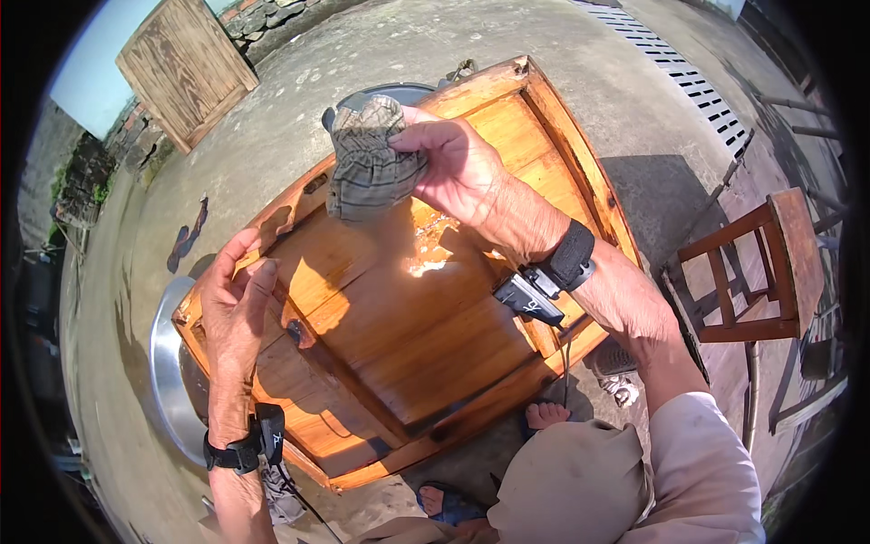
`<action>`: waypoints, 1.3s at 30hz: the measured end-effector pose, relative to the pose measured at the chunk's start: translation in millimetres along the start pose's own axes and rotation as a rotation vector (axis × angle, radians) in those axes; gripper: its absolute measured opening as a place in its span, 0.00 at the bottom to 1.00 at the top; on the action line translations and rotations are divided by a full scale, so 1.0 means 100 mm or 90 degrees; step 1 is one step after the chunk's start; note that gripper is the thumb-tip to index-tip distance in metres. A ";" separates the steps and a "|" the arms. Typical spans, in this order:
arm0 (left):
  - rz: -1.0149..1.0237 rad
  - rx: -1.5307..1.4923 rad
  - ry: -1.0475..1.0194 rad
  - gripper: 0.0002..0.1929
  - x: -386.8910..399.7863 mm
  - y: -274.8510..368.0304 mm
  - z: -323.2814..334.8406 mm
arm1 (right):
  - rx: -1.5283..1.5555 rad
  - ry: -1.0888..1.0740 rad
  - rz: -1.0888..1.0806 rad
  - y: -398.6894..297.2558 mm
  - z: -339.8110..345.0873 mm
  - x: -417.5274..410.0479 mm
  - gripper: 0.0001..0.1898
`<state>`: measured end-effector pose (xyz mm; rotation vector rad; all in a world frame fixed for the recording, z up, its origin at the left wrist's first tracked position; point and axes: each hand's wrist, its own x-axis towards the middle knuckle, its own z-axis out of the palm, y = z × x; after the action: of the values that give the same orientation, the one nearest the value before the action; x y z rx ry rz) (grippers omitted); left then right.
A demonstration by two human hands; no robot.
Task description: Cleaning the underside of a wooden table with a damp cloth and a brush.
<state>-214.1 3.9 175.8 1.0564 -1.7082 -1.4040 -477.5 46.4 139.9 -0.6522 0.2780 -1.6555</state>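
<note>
My right hand (455,160) pinches a crumpled, striped grey-brown cloth (374,163) between thumb and fingers, above a wet wooden panel (408,326). The panel has a raised frame and cross rails, and water glints near its middle. My left hand (241,285) is raised over the panel's left corner with the thumb and fingers apart and holds nothing that I can see. Each wrist bears a black strap with a small device. What holds the panel up is mostly hidden beneath it.
A metal basin (166,367) shows beyond the panel's left corner, and a dark round basin (394,90) behind its far edge. A wooden stool (781,272) lies at right. Another wooden panel (183,68) leans at upper left. My sandalled feet are below the near edge.
</note>
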 end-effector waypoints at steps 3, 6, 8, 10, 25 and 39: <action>0.146 0.304 0.157 0.21 -0.02 -0.87 -0.67 | -0.326 0.130 -0.102 -0.59 -0.09 -0.05 0.20; 0.195 0.609 0.309 0.25 -0.24 -1.51 -1.28 | -0.946 0.280 -0.033 -0.64 -0.64 -0.12 0.32; 0.122 0.643 0.399 0.31 -0.37 -1.78 -1.44 | -1.272 0.288 -0.092 -0.33 -0.92 -0.23 0.34; 0.097 0.677 0.408 0.32 -0.42 -1.93 -1.31 | -1.392 0.309 -0.211 -0.10 -0.95 -0.24 0.31; -0.115 0.734 0.579 0.34 -0.71 -2.14 -1.58 | -1.459 0.090 -0.176 -0.40 -1.08 -0.25 0.21; -0.139 0.807 0.525 0.37 -0.71 -2.11 -1.65 | -1.711 0.398 -0.061 -0.85 -1.23 -0.35 0.25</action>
<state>-2.1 -22.3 -0.4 2.1020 -1.7189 0.2930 -614.8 74.9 76.0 -1.7858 3.0509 -0.3808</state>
